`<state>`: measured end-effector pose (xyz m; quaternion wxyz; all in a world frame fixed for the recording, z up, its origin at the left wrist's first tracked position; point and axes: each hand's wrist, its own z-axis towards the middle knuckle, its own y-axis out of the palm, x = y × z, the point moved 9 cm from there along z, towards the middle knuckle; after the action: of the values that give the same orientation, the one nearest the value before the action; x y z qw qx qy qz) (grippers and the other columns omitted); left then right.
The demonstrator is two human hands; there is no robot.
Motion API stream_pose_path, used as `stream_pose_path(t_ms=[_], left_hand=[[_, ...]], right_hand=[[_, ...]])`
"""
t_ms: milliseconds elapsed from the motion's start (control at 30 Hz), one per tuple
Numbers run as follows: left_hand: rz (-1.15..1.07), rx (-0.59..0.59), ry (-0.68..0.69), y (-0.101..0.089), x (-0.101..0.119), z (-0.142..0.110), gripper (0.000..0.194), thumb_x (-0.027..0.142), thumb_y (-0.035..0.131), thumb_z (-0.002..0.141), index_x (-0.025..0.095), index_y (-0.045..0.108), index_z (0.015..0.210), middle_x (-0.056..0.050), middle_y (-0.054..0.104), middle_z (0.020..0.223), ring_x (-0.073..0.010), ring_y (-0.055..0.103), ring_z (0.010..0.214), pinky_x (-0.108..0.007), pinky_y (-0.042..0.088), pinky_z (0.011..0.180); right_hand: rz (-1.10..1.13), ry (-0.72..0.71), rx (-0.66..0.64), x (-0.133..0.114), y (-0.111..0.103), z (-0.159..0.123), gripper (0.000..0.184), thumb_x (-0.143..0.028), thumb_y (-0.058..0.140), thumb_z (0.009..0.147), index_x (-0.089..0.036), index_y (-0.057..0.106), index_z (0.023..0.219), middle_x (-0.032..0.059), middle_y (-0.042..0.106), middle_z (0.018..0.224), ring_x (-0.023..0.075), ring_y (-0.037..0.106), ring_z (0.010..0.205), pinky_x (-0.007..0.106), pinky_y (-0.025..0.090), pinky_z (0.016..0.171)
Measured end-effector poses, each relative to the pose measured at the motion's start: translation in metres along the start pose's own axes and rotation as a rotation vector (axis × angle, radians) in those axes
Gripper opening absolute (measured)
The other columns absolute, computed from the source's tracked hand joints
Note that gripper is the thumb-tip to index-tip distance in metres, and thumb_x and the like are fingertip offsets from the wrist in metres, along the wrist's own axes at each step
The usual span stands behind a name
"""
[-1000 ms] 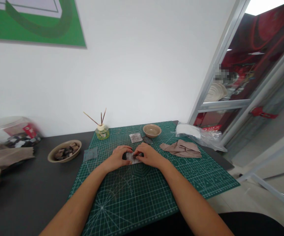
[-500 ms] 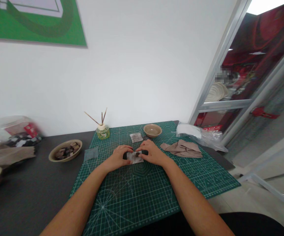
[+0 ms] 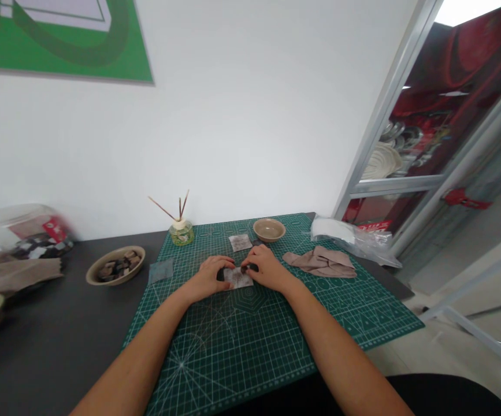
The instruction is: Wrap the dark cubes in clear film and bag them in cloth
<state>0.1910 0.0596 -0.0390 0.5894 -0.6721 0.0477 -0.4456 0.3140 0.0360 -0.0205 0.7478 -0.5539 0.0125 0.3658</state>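
Your L hand (image 3: 214, 276) is half open, w/ thumb and fingers apart at the left side of the small stained sheet (image 3: 238, 281), touching it. Your R hand (image 3: 268, 269) is nearly closed, and its fingertips pinch a dark piece (image 3: 244, 269) at the far right part of this sheet (what it is exactly, I cannot tell). The sheet lies on the green mat (image 3: 250, 352), betw. both hands. Behind it, a 2nd sheet (image 3: 240, 242) lies near the bowl (image 3: 269, 229).
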Motion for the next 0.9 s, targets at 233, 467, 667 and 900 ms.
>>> stream_pose_path(t_ms=[233,467,667,900], left_hand=[[-0.005,-0.002,-0.001,0.001,-0.001,0.001,0.040,0.023,0.074,0.068,0.024,0.064,0.108,-0.005,0.060,0.127,-0.0274,0.048,0.124,-0.045,0.032,0.108],[-0.009,-0.008,-0.001,0.001,0.001,0.001,0.041,0.021,0.074,0.068,0.023,0.064,0.108,-0.006,0.059,0.129,-0.0271,0.048,0.124,-0.044,0.032,0.108],[-0.006,-0.002,-0.004,0.000,0.000,0.000,0.040,0.023,0.073,0.069,0.024,0.064,0.108,-0.005,0.059,0.128,-0.0272,0.048,0.124,-0.044,0.032,0.108],[-0.007,0.006,0.028,0.000,0.001,-0.001,0.041,0.026,0.073,0.068,0.025,0.064,0.108,-0.005,0.059,0.127,-0.0276,0.048,0.123,-0.044,0.034,0.107]], right_hand=[[0.087,-0.045,-0.068,-0.009,0.010,0.000,0.020,-0.012,0.070,0.076,-0.021,0.073,0.094,0.0040,0.060,0.093,0.0191,0.050,0.094,0.035,0.038,0.088],[0.034,-0.019,-0.035,-0.002,0.001,-0.001,0.017,-0.013,0.070,0.075,-0.020,0.073,0.090,0.0038,0.058,0.090,0.0184,0.050,0.090,0.036,0.037,0.088],[0.064,-0.032,-0.060,-0.007,0.007,0.000,0.018,-0.016,0.071,0.077,-0.021,0.073,0.094,0.0046,0.059,0.093,0.0197,0.049,0.094,0.037,0.037,0.089],[0.086,-0.022,-0.088,-0.005,0.004,-0.003,0.019,-0.014,0.073,0.074,-0.021,0.073,0.091,0.0038,0.058,0.094,0.0187,0.049,0.094,0.036,0.037,0.090]])
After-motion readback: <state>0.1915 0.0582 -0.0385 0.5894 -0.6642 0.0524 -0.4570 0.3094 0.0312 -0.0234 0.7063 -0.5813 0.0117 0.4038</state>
